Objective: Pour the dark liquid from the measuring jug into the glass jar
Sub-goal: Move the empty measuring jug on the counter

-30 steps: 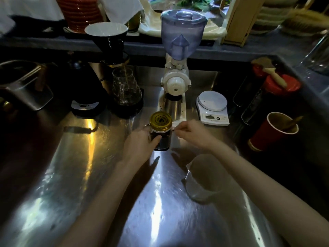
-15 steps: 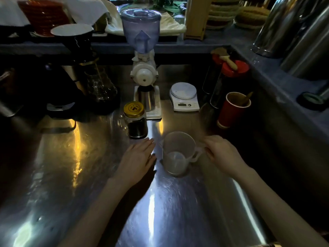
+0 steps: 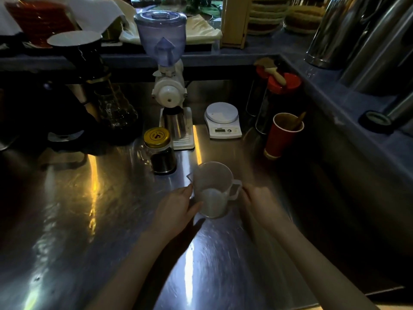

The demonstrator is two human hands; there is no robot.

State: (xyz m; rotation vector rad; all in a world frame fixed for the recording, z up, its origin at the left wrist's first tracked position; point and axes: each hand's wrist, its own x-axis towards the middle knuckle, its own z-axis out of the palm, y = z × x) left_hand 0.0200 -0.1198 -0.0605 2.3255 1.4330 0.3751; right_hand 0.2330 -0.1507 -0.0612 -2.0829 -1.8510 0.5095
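The measuring jug (image 3: 213, 189) stands upright on the steel table (image 3: 89, 220), looking empty, near and right of the glass jar (image 3: 160, 151), which holds dark liquid under a gold lid. The left hand (image 3: 176, 209) cups its left wall, fingers apart; the right hand (image 3: 257, 204) curls at its handle.

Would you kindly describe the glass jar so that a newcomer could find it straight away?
Find the tall white grinder with the bluish hopper at the back of the steel counter. Just in front of its base, to the left, stands the glass jar. It alone has a gold lid and dark liquid inside.
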